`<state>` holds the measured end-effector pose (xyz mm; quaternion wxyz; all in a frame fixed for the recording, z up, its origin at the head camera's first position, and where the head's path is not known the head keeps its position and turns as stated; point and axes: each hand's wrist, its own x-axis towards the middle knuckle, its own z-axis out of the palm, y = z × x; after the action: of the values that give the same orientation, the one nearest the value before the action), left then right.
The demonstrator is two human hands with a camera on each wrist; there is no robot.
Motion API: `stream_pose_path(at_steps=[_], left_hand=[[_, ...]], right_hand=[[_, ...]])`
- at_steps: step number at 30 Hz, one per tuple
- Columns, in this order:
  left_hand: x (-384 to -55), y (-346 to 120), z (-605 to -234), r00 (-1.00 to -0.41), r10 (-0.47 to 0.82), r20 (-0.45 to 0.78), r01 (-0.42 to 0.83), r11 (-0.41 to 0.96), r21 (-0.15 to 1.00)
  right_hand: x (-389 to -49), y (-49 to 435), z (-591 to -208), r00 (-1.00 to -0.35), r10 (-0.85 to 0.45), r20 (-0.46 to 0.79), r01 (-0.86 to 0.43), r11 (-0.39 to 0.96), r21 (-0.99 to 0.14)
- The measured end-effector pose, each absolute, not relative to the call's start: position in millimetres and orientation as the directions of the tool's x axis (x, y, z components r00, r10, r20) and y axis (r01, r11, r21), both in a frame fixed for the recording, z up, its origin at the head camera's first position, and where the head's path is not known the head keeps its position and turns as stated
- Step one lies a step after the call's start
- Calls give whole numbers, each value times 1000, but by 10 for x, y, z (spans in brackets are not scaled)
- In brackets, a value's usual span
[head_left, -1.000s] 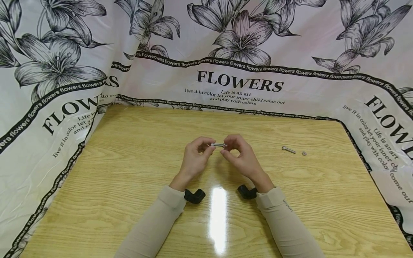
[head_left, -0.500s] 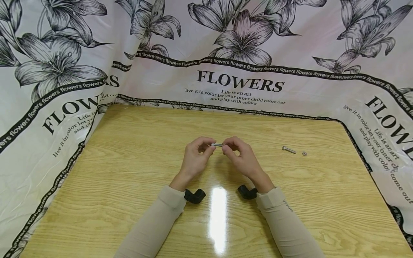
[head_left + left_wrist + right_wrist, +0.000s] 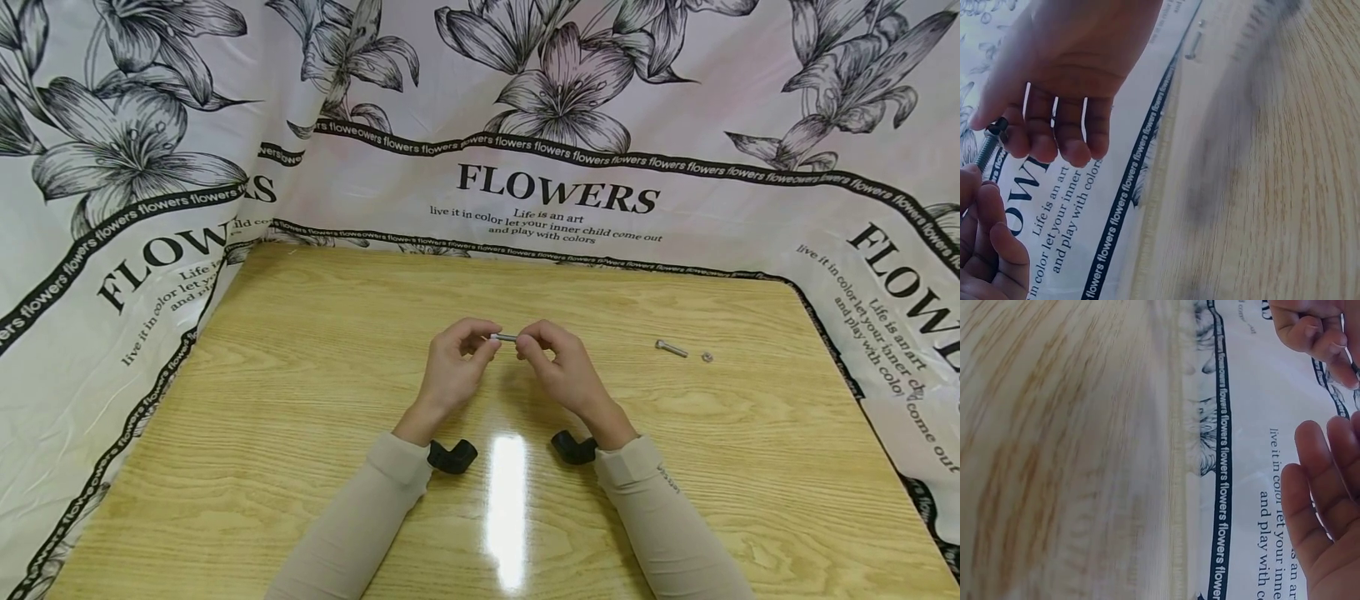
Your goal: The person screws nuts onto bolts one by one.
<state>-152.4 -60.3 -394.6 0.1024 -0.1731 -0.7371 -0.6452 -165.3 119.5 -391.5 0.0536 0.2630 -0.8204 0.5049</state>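
Note:
Over the middle of the table, my left hand [image 3: 456, 367] pinches a silver bolt [image 3: 506, 337] by its head end, between thumb and fingertips. The bolt lies almost level, its threaded end pointing right. There my right hand [image 3: 562, 367] pinches a small nut at the bolt's tip; in the head view its thumb and fingertips hide it. From the left wrist view, the nut [image 3: 999, 126] looks dark between the right thumb and index finger, with the bolt's threads [image 3: 986, 153] running down to my left fingers [image 3: 991, 206]. The other right fingers [image 3: 1316, 456] are extended loosely.
A second bolt [image 3: 671, 348] lies on the wood-grain table [image 3: 300, 400] to the right, with a loose nut [image 3: 707, 357] beside it. A flower-printed cloth [image 3: 555, 200] rises along the back and sides. Black wrist mounts [image 3: 453, 457] sit at both cuffs.
My right thumb has moved up over the bolt's tip, covering the nut that showed there a second ago. The left hand and the bolt stay in place.

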Motion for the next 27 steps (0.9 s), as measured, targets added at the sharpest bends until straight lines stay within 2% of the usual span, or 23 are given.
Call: stream_pose_path(at_steps=[8,16,27], left_hand=[[-1557,-585,-3994,-915,119,385,397,102,912],[-1530,-567,-3943,-911,120,395,407,106,907],[-1521,-588,-3935,-908,120,401,414,106,904]], right_hand=[[-1655,1219,-3910,-868,-366,336,-460,335,-822],[-1672,1233,-3949,-825,-383,417,-538,303,-787],[-1663,1209,-3940,-850,-371,374,-495,319,-808]])
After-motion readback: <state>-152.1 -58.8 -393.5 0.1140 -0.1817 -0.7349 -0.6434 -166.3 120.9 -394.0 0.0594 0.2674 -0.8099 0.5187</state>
